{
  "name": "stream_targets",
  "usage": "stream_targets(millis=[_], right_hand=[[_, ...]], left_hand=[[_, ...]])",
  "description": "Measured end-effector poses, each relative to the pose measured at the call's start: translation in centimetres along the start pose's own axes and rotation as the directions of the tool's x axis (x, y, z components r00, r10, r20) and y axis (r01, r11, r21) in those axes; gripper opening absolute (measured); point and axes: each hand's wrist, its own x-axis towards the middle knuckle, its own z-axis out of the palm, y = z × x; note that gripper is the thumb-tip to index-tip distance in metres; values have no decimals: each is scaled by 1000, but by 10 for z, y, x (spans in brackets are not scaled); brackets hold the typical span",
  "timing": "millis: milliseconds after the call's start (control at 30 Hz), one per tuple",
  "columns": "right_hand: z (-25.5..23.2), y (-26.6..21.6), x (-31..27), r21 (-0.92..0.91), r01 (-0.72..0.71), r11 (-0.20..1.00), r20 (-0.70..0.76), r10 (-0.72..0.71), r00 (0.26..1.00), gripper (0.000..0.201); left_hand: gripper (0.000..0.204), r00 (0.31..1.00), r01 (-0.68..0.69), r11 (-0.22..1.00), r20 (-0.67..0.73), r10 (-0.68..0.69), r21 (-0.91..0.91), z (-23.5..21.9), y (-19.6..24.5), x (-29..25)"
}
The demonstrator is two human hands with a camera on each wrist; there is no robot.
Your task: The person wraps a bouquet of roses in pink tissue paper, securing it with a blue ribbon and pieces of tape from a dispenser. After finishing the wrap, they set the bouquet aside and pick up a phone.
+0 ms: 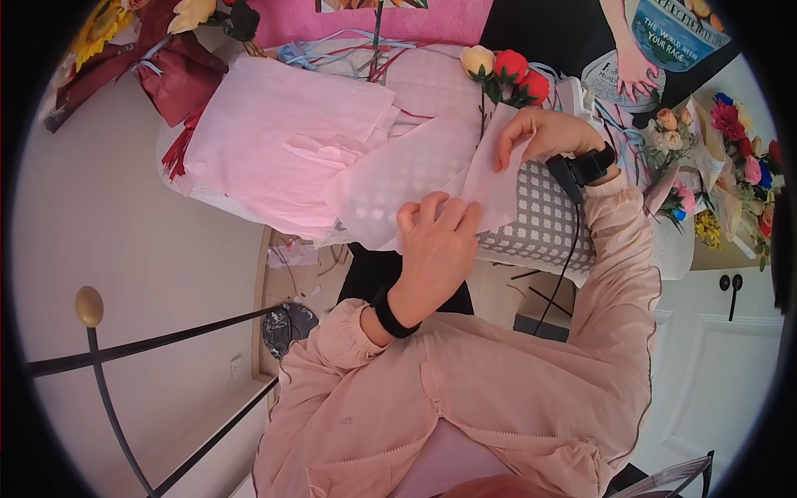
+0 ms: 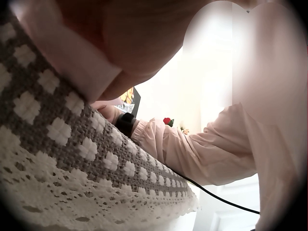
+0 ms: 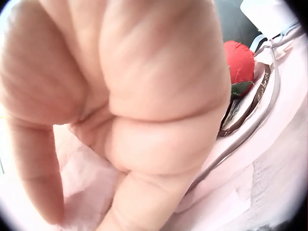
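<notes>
Pale pink translucent paper (image 1: 398, 183) lies folded across a grey-and-white patterned cloth (image 1: 544, 207). My left hand (image 1: 440, 249) pinches its near edge with curled fingers; the left wrist view shows a paper fold (image 2: 79, 60) beside that hand (image 2: 144, 38). To the right, my right hand (image 1: 556, 137) curls its fingers round the raised right flap of the paper. In the right wrist view the right hand (image 3: 154, 96) hides much of the paper (image 3: 86, 183). A cream rose (image 1: 478, 62) and red roses (image 1: 510, 65) stick out above the paper, their stems partly covered.
More pink sheets (image 1: 266, 141) lie left. Blue and red ribbons (image 1: 311, 51) run along the back, near a white device (image 1: 574, 95). Bouquets (image 1: 743, 158) stand right, and a dark red wrapped one (image 1: 178, 83) back left. Another person's hand (image 1: 635, 70) rests at the back right.
</notes>
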Motion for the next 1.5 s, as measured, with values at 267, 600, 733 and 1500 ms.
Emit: stream_targets(millis=[267, 600, 733, 1500], right_hand=[[0, 9, 2, 4, -11, 1000, -50, 11, 999, 20], [2, 18, 2, 145, 0, 989, -169, 25, 985, 16], [5, 21, 3, 178, 10, 984, -236, 32, 971, 16], [3, 17, 15, 25, -3, 1000, -304, 10, 953, 20]], left_hand=[[45, 1000, -9, 1000, 8, 8, 15, 0, -1, 1], [34, 998, 4, 1000, -62, -4, 4, -2, 1, 1], [20, 987, -2, 1000, -162, 1, -5, -2, -1, -7], [15, 968, 71, 987, -229, -103, -142, -4, -8, -4]])
